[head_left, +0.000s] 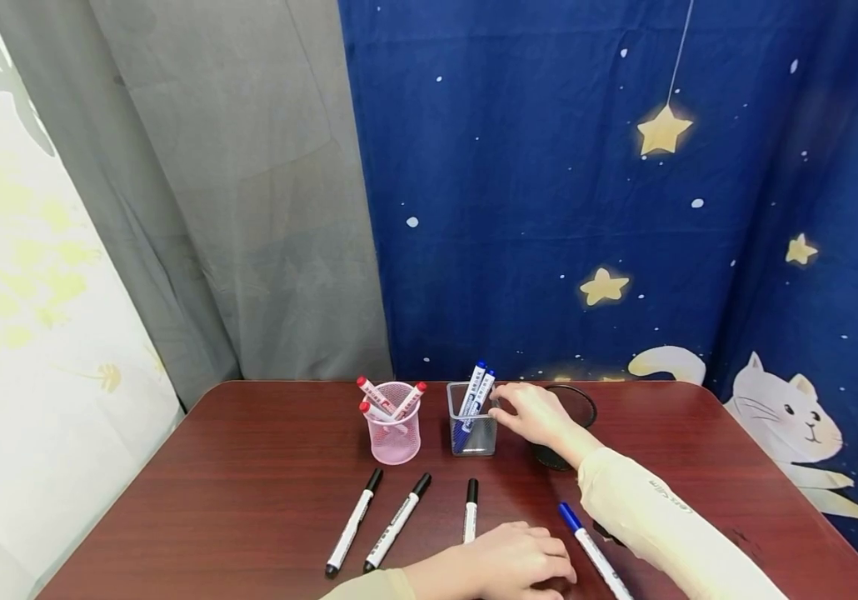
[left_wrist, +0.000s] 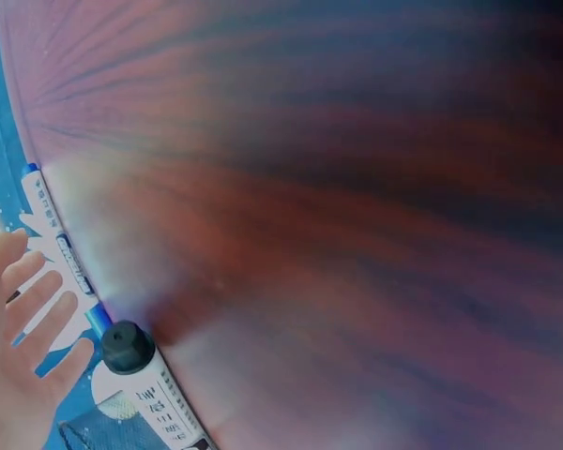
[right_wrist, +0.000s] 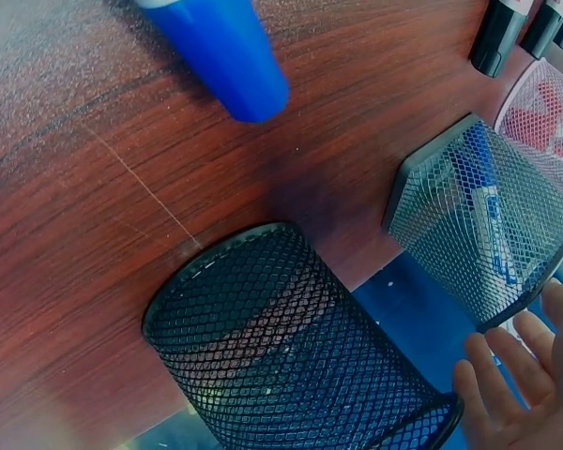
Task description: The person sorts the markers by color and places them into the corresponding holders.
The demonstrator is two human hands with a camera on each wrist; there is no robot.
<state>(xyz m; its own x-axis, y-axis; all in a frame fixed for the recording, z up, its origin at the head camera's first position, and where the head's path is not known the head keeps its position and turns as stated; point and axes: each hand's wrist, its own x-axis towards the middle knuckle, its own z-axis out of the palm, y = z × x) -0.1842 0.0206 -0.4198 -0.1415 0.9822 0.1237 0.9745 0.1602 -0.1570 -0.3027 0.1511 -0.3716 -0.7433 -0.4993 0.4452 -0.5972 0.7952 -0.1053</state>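
My right hand (head_left: 534, 412) is at the right rim of a grey square mesh pen holder (head_left: 483, 440), its fingers loosely extended with nothing between them. Two blue whiteboard markers (head_left: 476, 392) lean inside that holder. Just right of it, partly behind my right forearm, stands a black round mesh pen holder (right_wrist: 272, 347). Low over the front of the table is my left hand (head_left: 515, 560), fingers relaxed and holding nothing visible. A black-capped marker (head_left: 471, 510) lies beside it, partly hidden by the wrist. To its right lies a blue-capped marker (head_left: 596, 552).
A pink round mesh pen holder (head_left: 395, 443) with several red markers (head_left: 408, 402) stands left of the grey one. Two more black-capped markers, the left one (head_left: 354, 523) and the right one (head_left: 397, 523), lie on the dark red table (head_left: 249, 483). Curtains hang behind the table.
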